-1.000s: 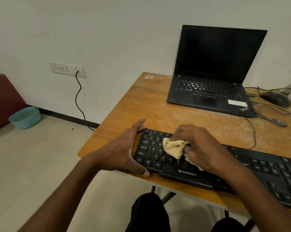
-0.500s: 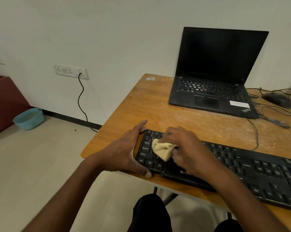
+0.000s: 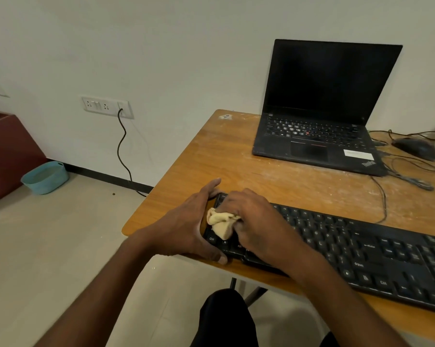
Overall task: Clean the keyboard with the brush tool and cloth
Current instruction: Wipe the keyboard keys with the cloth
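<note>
Keyboard (image 3: 361, 249) lies along the tabletop (image 3: 236, 166) front edge, its left end near the left corner. Left hand (image 3: 186, 229) clasps that end, thumb on the front edge. Right hand (image 3: 251, 221) clutches a bunched cloth (image 3: 220, 222) against the leftmost keys. Bare tabletop separates keyboard from laptop (image 3: 319, 136).
</note>
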Available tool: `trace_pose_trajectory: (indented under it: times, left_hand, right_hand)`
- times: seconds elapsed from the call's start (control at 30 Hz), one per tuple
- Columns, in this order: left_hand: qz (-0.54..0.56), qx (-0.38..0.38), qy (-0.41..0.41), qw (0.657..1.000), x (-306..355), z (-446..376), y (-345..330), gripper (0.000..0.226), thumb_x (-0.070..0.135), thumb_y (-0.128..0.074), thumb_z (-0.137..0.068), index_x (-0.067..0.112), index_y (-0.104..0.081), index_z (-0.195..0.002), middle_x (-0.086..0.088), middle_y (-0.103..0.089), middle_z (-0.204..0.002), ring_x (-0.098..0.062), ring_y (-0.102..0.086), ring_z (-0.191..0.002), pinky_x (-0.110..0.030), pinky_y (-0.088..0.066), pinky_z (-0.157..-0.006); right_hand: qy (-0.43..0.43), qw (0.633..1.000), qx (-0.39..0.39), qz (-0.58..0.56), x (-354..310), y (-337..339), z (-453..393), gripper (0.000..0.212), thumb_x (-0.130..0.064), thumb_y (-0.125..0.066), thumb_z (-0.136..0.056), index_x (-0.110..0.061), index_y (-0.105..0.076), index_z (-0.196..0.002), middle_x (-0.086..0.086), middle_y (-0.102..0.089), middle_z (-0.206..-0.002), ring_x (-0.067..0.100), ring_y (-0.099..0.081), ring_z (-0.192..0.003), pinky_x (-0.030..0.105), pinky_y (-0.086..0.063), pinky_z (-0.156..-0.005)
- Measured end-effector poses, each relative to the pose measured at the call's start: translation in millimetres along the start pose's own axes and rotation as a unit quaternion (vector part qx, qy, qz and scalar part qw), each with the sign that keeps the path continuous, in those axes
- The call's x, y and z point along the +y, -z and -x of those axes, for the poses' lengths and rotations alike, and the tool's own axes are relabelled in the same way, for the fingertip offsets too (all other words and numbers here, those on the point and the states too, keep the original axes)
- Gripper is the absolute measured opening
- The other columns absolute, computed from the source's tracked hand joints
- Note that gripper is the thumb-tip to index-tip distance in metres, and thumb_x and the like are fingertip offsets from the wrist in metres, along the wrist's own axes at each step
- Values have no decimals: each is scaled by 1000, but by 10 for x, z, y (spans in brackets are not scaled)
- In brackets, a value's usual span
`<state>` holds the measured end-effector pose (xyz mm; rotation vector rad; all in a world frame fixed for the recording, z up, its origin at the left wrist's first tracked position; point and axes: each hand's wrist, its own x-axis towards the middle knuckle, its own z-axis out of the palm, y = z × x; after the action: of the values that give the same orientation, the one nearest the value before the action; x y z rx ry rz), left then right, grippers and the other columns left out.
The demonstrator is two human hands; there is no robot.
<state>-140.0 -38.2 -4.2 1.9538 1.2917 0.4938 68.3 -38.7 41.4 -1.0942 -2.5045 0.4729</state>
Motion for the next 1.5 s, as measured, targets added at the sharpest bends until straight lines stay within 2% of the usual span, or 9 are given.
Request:
trace_pose_trajectory:
  times: [0.23, 0.53, 0.63, 0.83, 0.93, 1.1, 1.23, 1.33, 1.5]
  left_hand:
    - [-7, -8, 2, 1000, -26, -10, 2, 149, 57, -98, -56, 56, 9, -159, 23, -22, -164, -6, -32, -149, -44, -39, -124]
    - [-24, 13, 1, 1000, -7, 11, -26, 154, 49, -102, -57, 52, 10, -162, 26, -27, -164, -1, -31, -151, -35, -40, -121]
    - [-33, 9, 0, 999, -3, 12, -23, 154, 51, -102, -58, 50, 11, -162, 26, -25, -165, -1, -29, -151, -32, -37, -122]
    - [-25, 4, -1, 1000, -17, -14, -14, 149, 53, -100, -58, 53, 8, -161, 17, -24, -166, -9, -34, -148, -42, -41, -122]
    - [-34, 8, -6, 999, -3, -13, -30, 150, 60, -98, -55, 53, 8, -160, 18, -25, -166, -7, -33, -149, -41, -40, -123]
    - [-63, 24, -33, 997, -20, -1, -54, 150, 59, -97, -61, 41, 10, -165, 17, -23, -170, 1, -21, -156, -39, -32, -128]
    - [-48, 16, -24, 998, -25, -6, -45, 150, 61, -98, -57, 51, 10, -161, 19, -24, -168, -3, -27, -153, -39, -34, -126]
    - [-26, 5, -14, 1000, -25, -15, -28, 144, 64, -96, -54, 62, 5, -156, 18, -24, -166, -7, -33, -149, -42, -41, -123]
    - [-36, 1, -11, 999, -25, -17, -41, 147, 68, -93, -52, 53, 5, -160, 16, -23, -167, -7, -31, -150, -41, -39, -124]
  right_hand:
    - [-95, 995, 15, -8, 332, 276, 486, 51, 11, -70, -77, -28, -76, -109, -22, -61, -99, 6, -54, -98, 29, -48, -82]
    - [4, 1000, -4, -13, -135, -58, -5, 29, -2, -60, -89, -25, -72, -102, -11, -62, -103, 12, -46, -100, 31, -42, -89]
    - [-11, 1000, -18, -11, -75, -13, 97, 35, -1, -64, -88, -28, -73, -108, -14, -61, -104, 8, -44, -100, 29, -43, -89]
    - [-98, 995, -8, -17, 143, 244, 459, 46, 5, -70, -83, -30, -74, -114, -21, -63, -106, 3, -52, -106, 32, -48, -95]
    - [-77, 996, 0, -33, 4, 149, 377, 40, -1, -68, -87, -29, -73, -114, -17, -62, -107, 7, -51, -105, 32, -46, -94]
    - [11, 1000, 3, -18, -238, -144, 115, 27, -5, -61, -91, -21, -74, -107, -9, -59, -101, 12, -45, -92, 27, -39, -78]
    - [-9, 999, -26, -23, -94, 15, 315, 38, -2, -66, -88, -26, -72, -117, -15, -58, -101, 8, -47, -97, 26, -44, -83]
    - [-62, 997, -34, -4, 93, 199, 580, 45, 2, -70, -83, -29, -75, -115, -23, -56, -98, 3, -49, -99, 25, -45, -85]
    - [-64, 998, 0, -1, 48, 199, 636, 47, 3, -69, -83, -27, -72, -119, -22, -53, -99, 4, -47, -99, 24, -45, -86]
